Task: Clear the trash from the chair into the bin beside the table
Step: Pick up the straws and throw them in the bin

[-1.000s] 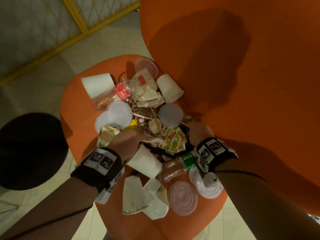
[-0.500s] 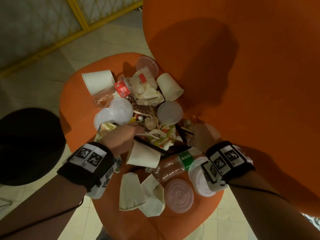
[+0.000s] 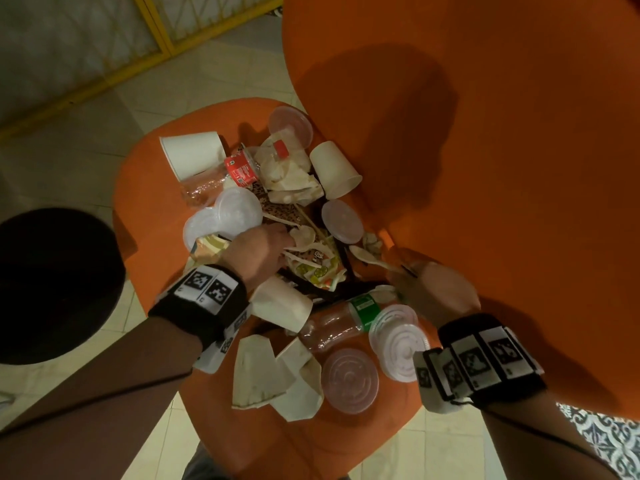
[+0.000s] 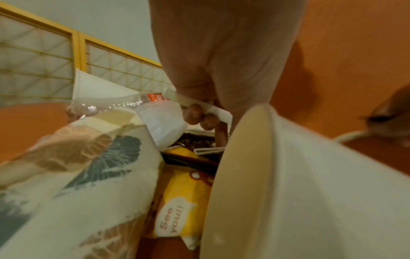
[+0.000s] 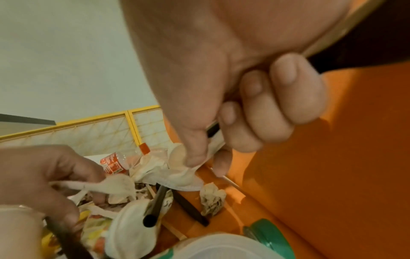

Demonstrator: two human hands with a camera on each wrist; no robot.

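Orange moulded chair (image 3: 149, 209), smooth seat, heaped with trash. Left side of heap: white paper cup (image 3: 192, 154) lying on its side, crinkled clear bottle with red label (image 3: 239, 169) against it, two translucent round lids (image 3: 225, 216) overlapping. Centre: crumpled paper wrappers (image 3: 291, 178), printed food wrapper (image 3: 315, 268), black straws. Near edge: flattened paper cups (image 3: 263, 372), ribbed clear lids (image 3: 349, 379), clear bottle with green label (image 3: 339, 320). Right: second paper cup (image 3: 334, 169) tipped toward the backrest, small balled tissue (image 5: 211, 198). Left hand (image 3: 258, 251) reaches palm-down into the centre of the heap; fingers (image 4: 195, 113) curled round a flat white utensil handle (image 4: 213, 108), gripping it. Right hand (image 3: 433, 289) sits at the seat's right edge by the backrest, thumb and fingers pinching a white plastic spoon (image 3: 369, 258) together with a black straw (image 5: 213, 129), spoon bowl pointing into the heap. Versus half a second earlier: left hand has pushed further into the pile; right hand has drawn back toward the wrist side, spoon now lifted clear of the wrappers. A dark round shape (image 3: 52, 282) stands on the floor left of the chair; whether it is the bin, cannot tell.
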